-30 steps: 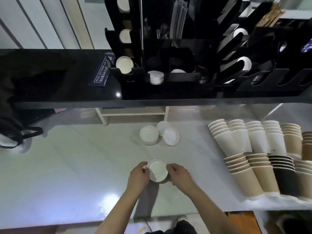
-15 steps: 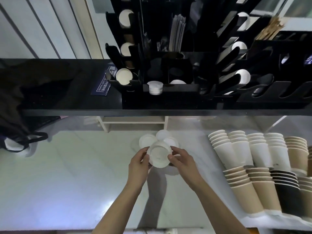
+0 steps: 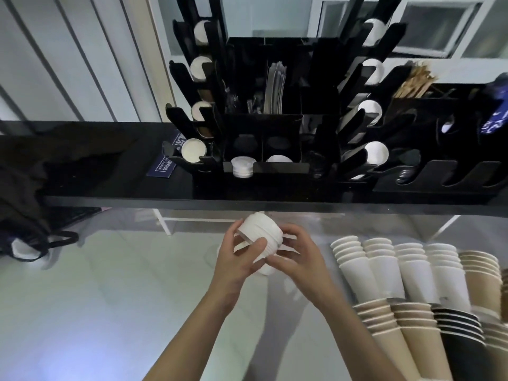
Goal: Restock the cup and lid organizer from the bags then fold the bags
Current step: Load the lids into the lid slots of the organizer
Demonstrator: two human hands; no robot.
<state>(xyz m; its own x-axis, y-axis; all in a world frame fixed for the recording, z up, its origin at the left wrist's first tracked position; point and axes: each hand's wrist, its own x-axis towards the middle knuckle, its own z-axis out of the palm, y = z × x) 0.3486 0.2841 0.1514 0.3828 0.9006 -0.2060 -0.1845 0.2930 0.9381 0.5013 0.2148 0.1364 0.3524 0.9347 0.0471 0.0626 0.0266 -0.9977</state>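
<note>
Honestly, you've got both hands, left hand (image 3: 236, 257) and right hand (image 3: 298, 257), wrapped around that stack of lids (image 3: 261, 237), tilted, just below the organizer (image 3: 275, 149) shelf. Squeeze unevenly and I'd bet the loose stack fans apart and spills before reaching a slot.

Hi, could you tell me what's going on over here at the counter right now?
A person is restocking the black organizer on the dark shelf. Both hands, the left hand and the right hand, grip a stack of white lids held in the air just below the shelf edge. A few lids already sit in the organizer's front slot. Rows of paper cups lie on the white counter to the right, and a dark bag sits at the left.
</note>
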